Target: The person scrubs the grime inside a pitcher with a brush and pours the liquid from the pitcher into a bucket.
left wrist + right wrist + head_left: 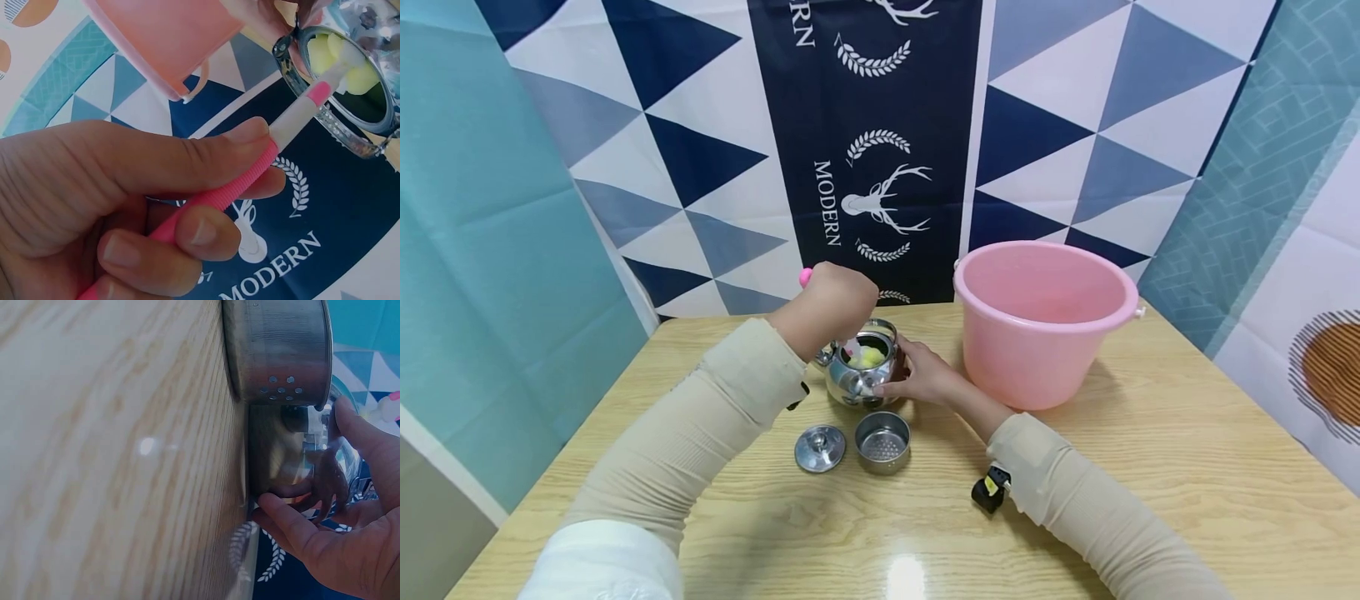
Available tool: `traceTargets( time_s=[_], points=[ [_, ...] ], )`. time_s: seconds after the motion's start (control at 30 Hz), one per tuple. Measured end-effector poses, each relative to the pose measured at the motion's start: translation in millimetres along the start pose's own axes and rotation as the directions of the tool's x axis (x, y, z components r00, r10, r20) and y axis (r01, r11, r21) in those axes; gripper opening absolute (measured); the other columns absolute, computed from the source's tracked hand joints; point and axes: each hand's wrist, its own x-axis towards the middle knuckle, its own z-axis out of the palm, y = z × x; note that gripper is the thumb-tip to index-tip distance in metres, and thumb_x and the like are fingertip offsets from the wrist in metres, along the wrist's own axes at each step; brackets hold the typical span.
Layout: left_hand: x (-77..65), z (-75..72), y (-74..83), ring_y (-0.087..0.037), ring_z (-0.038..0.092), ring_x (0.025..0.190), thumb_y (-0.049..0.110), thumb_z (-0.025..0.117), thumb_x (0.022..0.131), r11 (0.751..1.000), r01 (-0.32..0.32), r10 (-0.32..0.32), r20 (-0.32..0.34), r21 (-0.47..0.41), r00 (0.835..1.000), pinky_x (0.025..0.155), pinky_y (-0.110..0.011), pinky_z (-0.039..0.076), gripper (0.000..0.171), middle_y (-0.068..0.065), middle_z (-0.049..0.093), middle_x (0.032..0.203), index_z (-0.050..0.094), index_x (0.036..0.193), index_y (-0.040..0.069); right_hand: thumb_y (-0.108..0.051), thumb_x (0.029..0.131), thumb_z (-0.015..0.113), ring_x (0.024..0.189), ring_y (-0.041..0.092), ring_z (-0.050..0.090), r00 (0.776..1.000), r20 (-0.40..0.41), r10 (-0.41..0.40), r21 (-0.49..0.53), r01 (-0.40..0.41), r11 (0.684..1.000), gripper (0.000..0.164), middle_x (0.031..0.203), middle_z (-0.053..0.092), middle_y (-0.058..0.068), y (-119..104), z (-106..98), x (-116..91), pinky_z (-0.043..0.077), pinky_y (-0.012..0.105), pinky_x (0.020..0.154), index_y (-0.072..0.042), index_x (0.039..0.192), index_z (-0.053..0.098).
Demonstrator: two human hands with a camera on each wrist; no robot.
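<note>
My left hand (pixel 842 304) grips a pink-and-white brush (pixel 240 182) by its ribbed handle, with the thumb along the top and fingers curled beneath. The brush slants down through the mouth of a shiny steel teapot (pixel 856 385), and its pale yellow, sponge-like head (pixel 362 80) sits inside. On the teapot's right side, my right hand (pixel 931 375) holds the round body, thumb at the front and fingers around the side, as the right wrist view shows. The teapot stands upright on the table, its hoop handle (pixel 886 327) raised at the back.
In front of the teapot lie its steel lid (pixel 820 450) and a perforated steel strainer cup (pixel 882 450). A large pink bucket (pixel 1037 358) stands to the right of my right hand. Patterned cloth (pixel 700 167) hangs behind the wooden table (pixel 820 533).
</note>
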Motion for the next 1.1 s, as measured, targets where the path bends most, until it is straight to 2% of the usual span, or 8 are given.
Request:
traceTargets(
  time_s=[0.2, 0.47, 0.6, 0.77, 0.93, 1.1],
  points=[
    [3.2, 2.1, -3.2, -0.014, 0.053, 0.078, 0.015, 0.066, 0.088, 0.999, 0.05, -0.05, 0.016, 0.0, 0.999, 0.076, -0.037, 0.048, 0.011, 0.004, 0.061, 0.089, 0.068, 0.099, 0.017, -0.034, 0.078, 0.083, 0.138, 0.039, 0.032, 1.0, -0.011, -0.013, -0.007, 0.013, 1.0, 0.103, 0.149, 0.033, 0.028, 0, 1, 0, 0.027, 0.05, 0.111, -0.001, 0.153, 0.021],
    [13.7, 9.8, -14.8, -0.014, 0.046, 0.067, 0.012, 0.065, 0.085, 0.997, 0.078, -0.078, -0.013, 0.003, 0.997, 0.06, -0.032, 0.039, 0.005, 0.003, 0.055, 0.078, 0.067, 0.086, 0.016, -0.032, 0.077, 0.084, 0.138, 0.039, 0.033, 1.0, -0.021, -0.021, 0.004, 0.021, 1.0, 0.103, 0.149, 0.035, 0.027, 1, 1, -1, 0.027, 0.051, 0.111, -0.002, 0.153, 0.022],
    [20.0, 13.2, -22.0, -0.014, 0.043, 0.063, 0.009, 0.062, 0.084, 0.998, 0.057, -0.056, -0.06, 0.019, 0.997, 0.055, -0.031, 0.037, 0.009, 0.003, 0.051, 0.072, 0.063, 0.079, 0.017, -0.031, 0.077, 0.084, 0.138, 0.039, 0.032, 1.0, -0.024, -0.017, 0.017, 0.018, 1.0, 0.103, 0.149, 0.035, 0.026, 0, 1, -2, 0.026, 0.051, 0.112, -0.004, 0.154, 0.022],
    [27.1, 17.6, -26.8, -0.014, 0.04, 0.061, 0.009, 0.059, 0.083, 1.0, -0.001, 0.005, -0.124, 0.027, 0.992, 0.052, -0.032, 0.034, 0.015, 0.003, 0.045, 0.067, 0.055, 0.071, 0.018, -0.032, 0.078, 0.084, 0.139, 0.039, 0.032, 0.999, -0.023, -0.024, 0.007, 0.024, 1.0, 0.102, 0.15, 0.034, 0.025, 2, 3, -2, 0.026, 0.05, 0.112, -0.004, 0.154, 0.022],
    [28.1, 16.3, -23.2, -0.014, 0.044, 0.063, 0.015, 0.063, 0.084, 0.998, -0.049, 0.053, -0.165, 0.029, 0.985, 0.054, -0.033, 0.039, 0.01, 0.003, 0.047, 0.069, 0.058, 0.075, 0.017, -0.031, 0.077, 0.084, 0.139, 0.039, 0.031, 0.999, -0.026, -0.033, 0.011, 0.033, 0.999, 0.1, 0.151, 0.034, 0.024, 1, 2, -2, 0.025, 0.05, 0.112, -0.003, 0.153, 0.025],
    [24.1, 14.0, -18.5, -0.014, 0.046, 0.064, 0.019, 0.066, 0.084, 0.998, -0.063, 0.066, -0.161, 0.023, 0.985, 0.055, -0.032, 0.042, 0.007, 0.003, 0.047, 0.069, 0.062, 0.079, 0.017, -0.031, 0.078, 0.083, 0.139, 0.04, 0.03, 0.999, -0.023, -0.04, 0.0, 0.04, 0.999, 0.099, 0.151, 0.033, 0.025, 0, 1, -2, 0.025, 0.051, 0.112, 0.0, 0.152, 0.026]
  ],
)
